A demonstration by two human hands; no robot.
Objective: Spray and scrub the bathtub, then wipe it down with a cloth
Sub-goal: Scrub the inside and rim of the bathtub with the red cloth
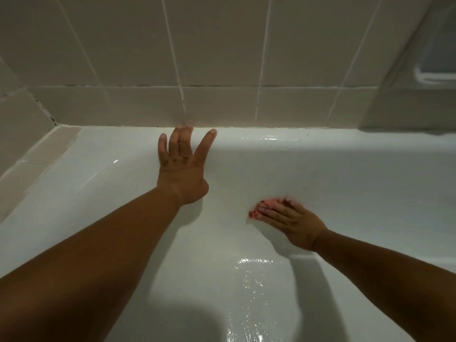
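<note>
Reaching into a white bathtub (345, 183) that fills the lower frame, a person works along its far inner side beneath a beige tiled wall (222, 45) with pale grout lines and dark specks at the seam where tile meets tub. A wet sheen (254, 287) glistens on the tub floor between the two forearms, and more wetness catches light on the far rim (271, 137). A white wall-mounted holder (434, 70), blurred at the upper right, cannot be made out further. The left hand (181, 169) lies flat and released against the far side of the tub, fingers spread, fingertips at the rim just below the tile; it grasps nothing and appears to serve as a brace. The right hand (291, 220), lower and to the right, presses with straight fingers on a small pink pad (261, 207) held flat against the same sloping surface; whether that pad is a scrubber or a cloth cannot be told. No spray bottle is in view. The work looks to be at the rubbing stage, with the surface already wetted. The next move likely calls for steady pressure and overlapping strokes across the slippery enamel, and a firm brace from the free hand.
</note>
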